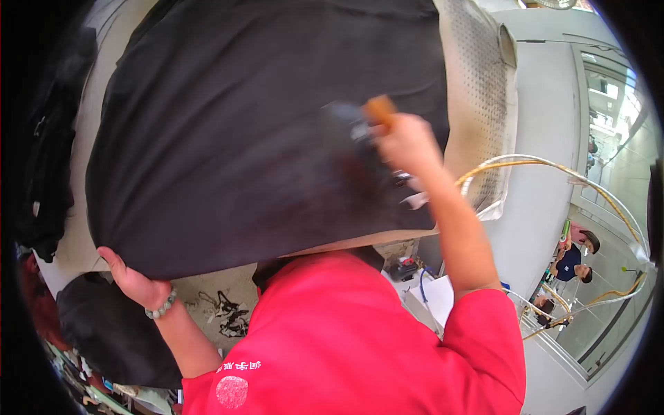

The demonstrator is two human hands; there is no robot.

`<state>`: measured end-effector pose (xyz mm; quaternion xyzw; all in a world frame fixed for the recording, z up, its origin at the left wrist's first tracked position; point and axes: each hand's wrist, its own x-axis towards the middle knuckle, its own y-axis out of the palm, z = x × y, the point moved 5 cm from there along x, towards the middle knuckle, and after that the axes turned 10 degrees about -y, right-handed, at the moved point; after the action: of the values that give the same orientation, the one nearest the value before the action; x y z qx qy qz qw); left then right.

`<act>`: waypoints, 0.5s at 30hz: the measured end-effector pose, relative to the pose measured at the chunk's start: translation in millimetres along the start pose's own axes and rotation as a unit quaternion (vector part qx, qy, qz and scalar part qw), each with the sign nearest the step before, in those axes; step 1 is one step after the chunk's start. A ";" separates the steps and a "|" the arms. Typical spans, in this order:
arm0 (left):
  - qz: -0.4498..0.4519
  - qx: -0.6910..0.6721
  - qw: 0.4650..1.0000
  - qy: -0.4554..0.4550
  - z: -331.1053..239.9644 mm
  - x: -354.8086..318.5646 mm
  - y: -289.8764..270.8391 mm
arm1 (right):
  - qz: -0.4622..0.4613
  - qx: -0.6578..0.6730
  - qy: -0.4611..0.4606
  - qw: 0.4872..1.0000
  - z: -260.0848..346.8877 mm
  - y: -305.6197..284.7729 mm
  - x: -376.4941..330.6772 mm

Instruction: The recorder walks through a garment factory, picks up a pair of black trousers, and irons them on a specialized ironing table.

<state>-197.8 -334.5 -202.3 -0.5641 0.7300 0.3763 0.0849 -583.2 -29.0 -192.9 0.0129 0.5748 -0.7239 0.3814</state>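
A large black garment (242,124) lies spread over a padded ironing board (484,90) with a perforated grey cover. My right hand (408,142) is closed around the orange-brown handle of a dark iron (360,131), which rests on the garment near its right side and is blurred. My left hand (131,280), with a bead bracelet on the wrist, grips the garment's lower left edge at the board's near rim. My red sleeve and shirt fill the bottom of the view.
A yellow-and-white hose (553,166) loops from the iron to the right. More black garments hang at the left (48,159) and lower left (111,332). Other people (574,256) are at the far right. A white wall panel (546,138) stands beyond the board.
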 end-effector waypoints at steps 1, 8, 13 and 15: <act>-0.007 0.002 1.000 -0.002 -0.4 1.0 -1.7 | -0.025 0.011 0.076 0.997 -41.3 -16.7 -1.3; 0.019 -0.012 0.999 -0.029 1.1 -1.7 3.1 | -0.028 0.040 0.021 0.999 2.4 10.8 -37.9; -0.049 0.054 0.997 0.023 11.1 9.3 -1.5 | 0.168 0.105 -0.244 0.949 179.3 112.9 -89.7; -0.108 0.082 0.990 0.034 9.7 14.0 -12.5 | 0.131 0.142 -0.257 0.947 188.1 111.3 -95.4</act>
<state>-194.5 -339.9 -222.5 -0.6435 0.6954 0.2846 0.1461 -373.6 -141.5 -177.1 -0.0451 0.3418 -0.7204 0.6018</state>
